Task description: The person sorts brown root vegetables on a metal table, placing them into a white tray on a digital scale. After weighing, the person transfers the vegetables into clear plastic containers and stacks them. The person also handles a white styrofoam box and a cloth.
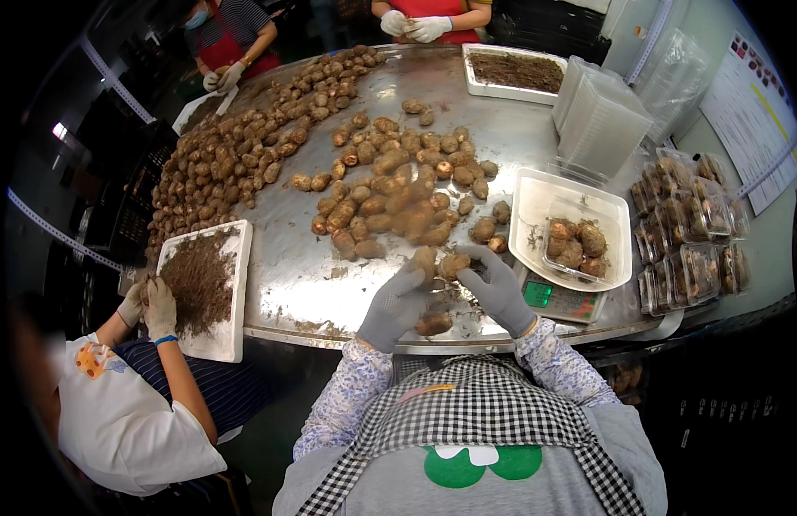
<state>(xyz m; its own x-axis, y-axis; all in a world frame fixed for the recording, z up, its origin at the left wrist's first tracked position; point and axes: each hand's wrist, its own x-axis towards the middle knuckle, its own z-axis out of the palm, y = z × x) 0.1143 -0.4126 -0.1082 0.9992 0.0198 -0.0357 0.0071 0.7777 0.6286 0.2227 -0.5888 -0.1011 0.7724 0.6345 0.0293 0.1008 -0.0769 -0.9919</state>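
Note:
Both my hands, in grey gloves, are over the metal table near its front edge. The fingers of my left hand (393, 303) are closed around a small brown taro (425, 260). A second taro (453, 265) sits between the thumb and fingers of my right hand (495, 292), close beside the first. Below and between my hands, another taro (433, 323) lies at the table edge. A loose pile of taros (390, 185) spreads just beyond them. To the right, a clear plastic tub (581, 273) with several taros stands in a white tray (618, 215) on a digital scale (560, 301).
Filled clear packs (686, 228) are stacked at the right, with nested empty tubs (603, 116) behind. A large taro heap (218, 159) covers the left. A co-worker's gloved hands (157, 305) work over a dirt-filled tray (235, 292); other workers stand across the table (286, 275).

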